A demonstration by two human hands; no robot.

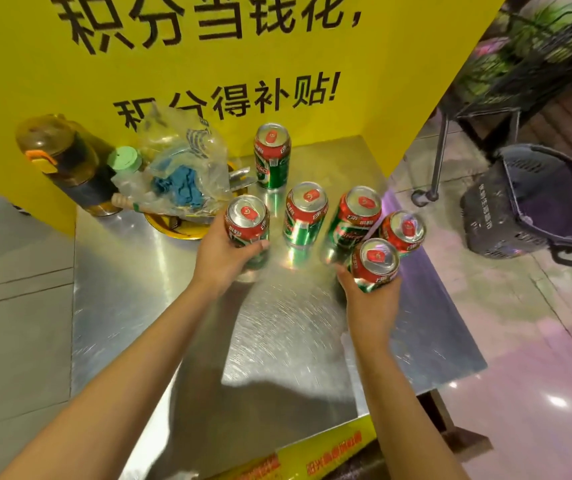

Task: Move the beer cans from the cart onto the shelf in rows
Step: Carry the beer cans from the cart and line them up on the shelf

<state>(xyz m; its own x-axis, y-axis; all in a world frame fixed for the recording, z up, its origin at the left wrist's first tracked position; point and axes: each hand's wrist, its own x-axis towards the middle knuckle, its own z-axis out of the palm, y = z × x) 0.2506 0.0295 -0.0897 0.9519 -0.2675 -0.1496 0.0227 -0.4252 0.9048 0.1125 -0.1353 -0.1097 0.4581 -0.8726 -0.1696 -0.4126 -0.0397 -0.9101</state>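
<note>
Several green and red beer cans stand on a shiny metal surface (277, 341). My left hand (220, 256) grips one can (248, 225) at the left of the group. My right hand (369, 299) grips another can (376, 263) at the front right. Loose cans stand at the back (272, 154), in the middle (305, 213), to its right (355, 216) and at the far right (404, 232). Whether the held cans rest on the metal or hang just above it cannot be told.
A yellow board (208, 46) with black characters walls the back. At the back left stand an amber bottle (66, 161), a green-lidded jar (125, 161) and a plastic bag (180, 168) with blue cloth. A dark basket (534, 202) and a wire cart (537, 57) stand on the floor at right.
</note>
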